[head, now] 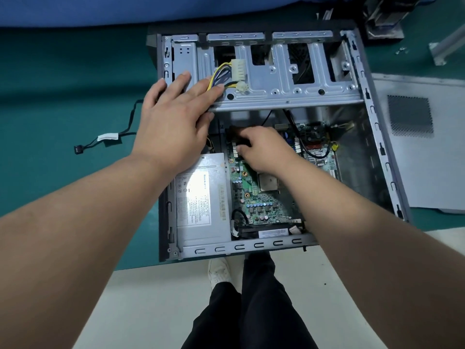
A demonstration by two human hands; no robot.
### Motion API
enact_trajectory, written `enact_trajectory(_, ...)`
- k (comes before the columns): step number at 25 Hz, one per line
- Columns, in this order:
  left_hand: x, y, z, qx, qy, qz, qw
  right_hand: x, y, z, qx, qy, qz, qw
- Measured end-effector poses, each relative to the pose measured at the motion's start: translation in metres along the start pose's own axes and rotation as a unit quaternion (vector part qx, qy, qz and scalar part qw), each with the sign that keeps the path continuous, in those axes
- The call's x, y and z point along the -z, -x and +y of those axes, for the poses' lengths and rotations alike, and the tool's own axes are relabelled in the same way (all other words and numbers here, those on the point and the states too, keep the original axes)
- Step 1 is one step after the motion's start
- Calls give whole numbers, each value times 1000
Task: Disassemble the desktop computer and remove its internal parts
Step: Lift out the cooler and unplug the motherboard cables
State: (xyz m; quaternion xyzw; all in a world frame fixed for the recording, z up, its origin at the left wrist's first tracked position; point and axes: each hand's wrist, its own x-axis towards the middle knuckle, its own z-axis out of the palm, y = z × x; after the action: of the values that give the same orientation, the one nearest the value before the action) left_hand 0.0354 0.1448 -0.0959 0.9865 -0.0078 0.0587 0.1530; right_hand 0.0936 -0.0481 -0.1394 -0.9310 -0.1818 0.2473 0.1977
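A desktop computer case [377,137] lies open on its side on a green-matted worktop [63,84], its interior facing up toward a head-worn camera. The person's left hand [173,122] rests flat, fingers straight and spread, on the near-left corner of the metal drive cage [281,79] at the far end of the case, with yellow, black and purple power cables [221,73] passing under the fingertips to two white connectors [239,68]. The right hand [266,149] reaches down onto the green motherboard [254,195], fingers curled around a dark part at the board's far edge; what that part is cannot be made out. A grey power supply [201,197] with a white label sits in the case's near-left corner, beside the motherboard. The bare processor [268,183] shows just beneath the right wrist. The removed side panel [422,157], with a mesh vent, lies flat on the worktop just to the right of the case. A loose black cable [108,138] with a white tag lies on the mat to the left, apart from the case. Small screws [401,50] sit near a metal bracket [446,46] at the far right. Below the worktop's edge, the person's dark trousers [256,298] and a white shoe [219,272] stand on a pale floor [151,298].
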Motion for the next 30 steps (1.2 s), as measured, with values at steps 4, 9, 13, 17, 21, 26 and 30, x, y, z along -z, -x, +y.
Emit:
enact_trajectory(4, 1, 1, 0, 1, 4, -2, 1000, 24, 35, 8, 62, 52, -86, 993)
enact_trajectory(9, 1, 1, 0, 1, 4, 0, 1000, 64, 66, 46, -17, 209, 55, 976)
enact_trajectory(13, 3, 2, 1, -1, -1, -8, 1000, 69, 84, 45, -72, 245, 17, 967)
enact_trajectory(17, 6, 3, 4, -3, -2, -6, 1000, 95, 93, 52, 60, 229, 214, 948)
enact_trajectory(21, 5, 4, 6, -4, -12, -2, 1000, 141, 60, 84, 43, 175, 221, 958)
enact_trajectory(26, 3, 3, 5, -11, -18, 4, 1000, 132, 53, 96, 54, 156, 204, 965)
enact_trajectory(30, 3, 3, 6, -8, -19, 6, 1000, 86, 83, 76, 25, 222, 220, 950)
